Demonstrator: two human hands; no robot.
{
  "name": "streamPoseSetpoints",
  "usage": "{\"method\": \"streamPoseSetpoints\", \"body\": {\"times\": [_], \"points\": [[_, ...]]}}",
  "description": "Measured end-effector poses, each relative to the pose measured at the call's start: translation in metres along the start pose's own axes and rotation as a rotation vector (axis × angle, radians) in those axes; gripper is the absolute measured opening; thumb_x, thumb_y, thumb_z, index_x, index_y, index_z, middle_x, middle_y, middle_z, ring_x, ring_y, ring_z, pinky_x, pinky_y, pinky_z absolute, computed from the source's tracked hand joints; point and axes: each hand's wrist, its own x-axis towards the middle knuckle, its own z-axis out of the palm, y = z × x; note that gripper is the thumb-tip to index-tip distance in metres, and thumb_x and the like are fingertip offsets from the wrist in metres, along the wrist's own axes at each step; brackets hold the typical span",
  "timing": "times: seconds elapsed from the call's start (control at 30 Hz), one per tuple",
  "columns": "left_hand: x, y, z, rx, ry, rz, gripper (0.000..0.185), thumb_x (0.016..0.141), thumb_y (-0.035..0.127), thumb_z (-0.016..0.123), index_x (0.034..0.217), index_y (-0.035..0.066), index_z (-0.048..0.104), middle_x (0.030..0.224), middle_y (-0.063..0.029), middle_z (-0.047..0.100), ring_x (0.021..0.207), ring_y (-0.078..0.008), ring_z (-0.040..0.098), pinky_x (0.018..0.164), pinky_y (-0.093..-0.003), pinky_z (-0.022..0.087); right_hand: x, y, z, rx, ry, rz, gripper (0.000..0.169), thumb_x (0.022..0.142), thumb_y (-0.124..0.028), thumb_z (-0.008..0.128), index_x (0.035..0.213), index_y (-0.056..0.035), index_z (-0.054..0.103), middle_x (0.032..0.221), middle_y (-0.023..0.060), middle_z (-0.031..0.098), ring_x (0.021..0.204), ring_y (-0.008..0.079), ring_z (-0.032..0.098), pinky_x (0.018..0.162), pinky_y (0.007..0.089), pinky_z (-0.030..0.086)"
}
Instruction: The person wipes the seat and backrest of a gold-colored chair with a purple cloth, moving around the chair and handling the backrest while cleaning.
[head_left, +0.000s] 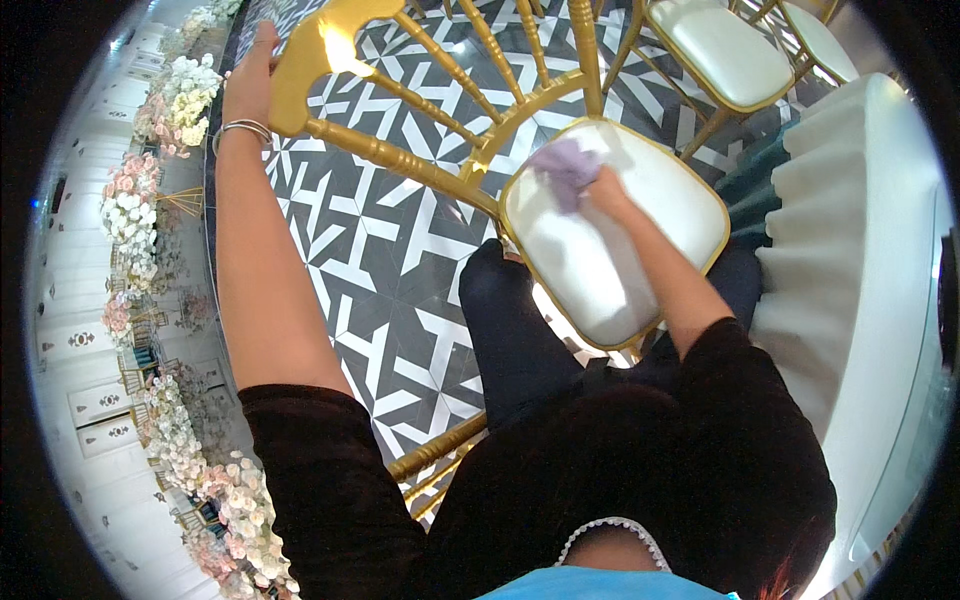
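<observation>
A gold chair with a spindled back stands in front of me, its top rail toward the upper left. At the outer edge of that rail my left hand grips the chair back, with bangles on the wrist; its fingers are partly hidden. My right hand holds a crumpled purple cloth against the white padded seat. The cloth lies on the part of the seat nearest the backrest. Bright light reflects off the seat's surface.
A table draped in white cloth stands close on my right. More gold chairs with white seats are at the upper right. Another gold chair part is beside me, low left. Flower arrangements line the far left. The floor is patterned.
</observation>
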Motion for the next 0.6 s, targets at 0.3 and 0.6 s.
{"method": "streamPoseSetpoints", "body": {"times": [0.3,0.6], "points": [[-0.008,0.007,0.005,-0.164,-0.011,-0.078,0.081,0.077,0.067,0.052,0.121,-0.001,0.054,0.098,-0.0104,0.059,0.085,-0.0164,0.054,0.077,-0.0265,0.042,-0.061,0.157,-0.146,-0.928,0.183,0.194,0.063,0.073,-0.033,0.065,0.123,0.0009,0.050,0.127,0.0233,0.048,0.121,0.0379,0.042,0.103,0.0422,0.032],[-0.011,0.012,-0.005,-0.146,-0.041,-0.131,0.082,0.082,0.066,0.047,0.126,-0.003,0.048,0.107,-0.0143,0.059,0.091,-0.0164,0.056,0.081,-0.0268,0.042,-0.019,0.054,0.013,-0.547,0.245,-0.169,0.055,0.078,-0.038,0.061,0.122,-0.0047,0.053,0.139,0.0183,0.034,0.126,0.0403,0.031,0.106,0.0486,0.023]]}}
